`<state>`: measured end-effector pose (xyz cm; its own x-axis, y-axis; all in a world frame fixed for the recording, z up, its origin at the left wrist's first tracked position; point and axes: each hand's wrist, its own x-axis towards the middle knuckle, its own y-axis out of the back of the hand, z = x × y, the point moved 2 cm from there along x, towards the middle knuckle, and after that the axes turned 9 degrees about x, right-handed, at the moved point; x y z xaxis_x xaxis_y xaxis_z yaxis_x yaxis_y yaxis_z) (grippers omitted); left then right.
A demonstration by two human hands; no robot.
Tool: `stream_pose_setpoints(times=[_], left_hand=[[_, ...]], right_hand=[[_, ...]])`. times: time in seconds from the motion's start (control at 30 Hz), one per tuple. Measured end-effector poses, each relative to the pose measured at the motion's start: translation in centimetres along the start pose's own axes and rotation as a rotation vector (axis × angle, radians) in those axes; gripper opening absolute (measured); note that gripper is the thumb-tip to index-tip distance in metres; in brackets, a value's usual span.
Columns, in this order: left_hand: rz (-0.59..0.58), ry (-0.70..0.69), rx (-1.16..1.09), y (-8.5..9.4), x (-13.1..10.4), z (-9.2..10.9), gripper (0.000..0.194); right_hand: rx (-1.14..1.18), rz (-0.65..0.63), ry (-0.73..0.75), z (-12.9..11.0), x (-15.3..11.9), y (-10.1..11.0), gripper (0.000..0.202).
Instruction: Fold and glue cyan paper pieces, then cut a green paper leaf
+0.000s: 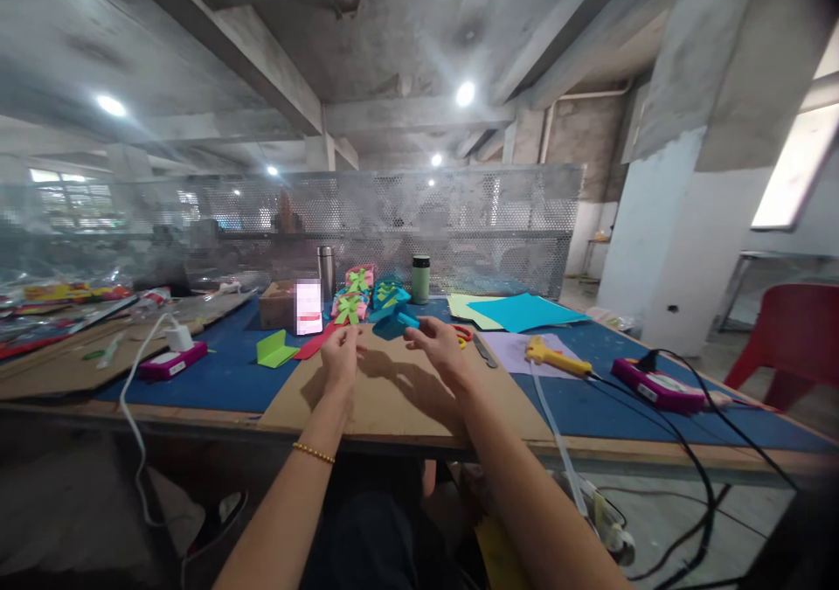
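My right hand [438, 345] grips a small blue paper piece [393, 321] between thumb and fingers, raised above a brown cardboard sheet [399, 406]. To the left of that piece is my left hand [342, 354], its fingertips pinched together; whatever they hold is too small to make out. Behind the blue piece stand several decorated items with green bows [352, 308] and a blue one [391, 292]. Scissors with red and yellow handles [464, 336] lie partly hidden behind my right hand.
A yellow glue gun [557, 358] lies on purple paper, near a purple power strip [659, 386] with black cables. Blue sheets [530, 312], a green bottle [420, 281], a steel flask [326, 271], a lit phone [308, 307] and folded green paper [275, 350] surround the cardboard.
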<state>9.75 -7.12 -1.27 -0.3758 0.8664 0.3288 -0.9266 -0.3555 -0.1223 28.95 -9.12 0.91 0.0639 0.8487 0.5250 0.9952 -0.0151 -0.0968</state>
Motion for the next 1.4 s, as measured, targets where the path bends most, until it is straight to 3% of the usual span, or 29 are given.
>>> stream_pose_setpoints(times=[0.1,0.27,0.37,0.53,0.83,0.97,1.07,1.2,1.3,1.4], left_hand=[[0.04,0.033,-0.046,0.2,0.4,-0.5,0.035],[-0.38,0.051,-0.264,-1.1,-1.0,0.3,0.057],[-0.482,0.102,-0.376,-1.4,-1.6,0.8,0.056],[-0.448,0.213,-0.428,-1.1,-1.3,0.4,0.043],[-0.482,0.267,-0.44,-1.2,-1.6,0.0,0.04],[-0.478,0.212,-0.42,-1.2,-1.3,-0.3,0.039],[-0.403,0.118,-0.355,-1.1,-1.0,-0.4,0.039],[-0.244,0.017,-0.194,-1.1,-0.8,-0.4,0.047],[-0.159,-0.098,-0.083,-1.0,-1.0,-0.3,0.047],[-0.134,-0.241,0.029,-1.0,-1.5,0.1,0.041]], right_hand=[[0.266,-0.025,-0.094,-1.0,-0.4,-0.1,0.04],[0.405,-0.089,-0.198,-1.4,-1.0,-0.5,0.041],[0.306,-0.1,-0.167,-0.9,-0.8,-0.9,0.045],[0.028,-0.023,0.002,0.2,-0.4,-1.1,0.061],[-0.236,-0.1,0.062,1.0,-0.4,-0.8,0.044],[-0.267,-0.078,0.044,1.5,-0.2,-0.6,0.052],[-0.335,0.014,0.058,1.3,-0.2,-0.2,0.051],[-0.521,0.191,0.385,-0.7,-0.9,0.2,0.028],[-0.559,0.076,0.56,-1.5,-1.5,-0.7,0.025],[-0.517,-0.133,0.55,-1.0,-1.8,-2.1,0.025]])
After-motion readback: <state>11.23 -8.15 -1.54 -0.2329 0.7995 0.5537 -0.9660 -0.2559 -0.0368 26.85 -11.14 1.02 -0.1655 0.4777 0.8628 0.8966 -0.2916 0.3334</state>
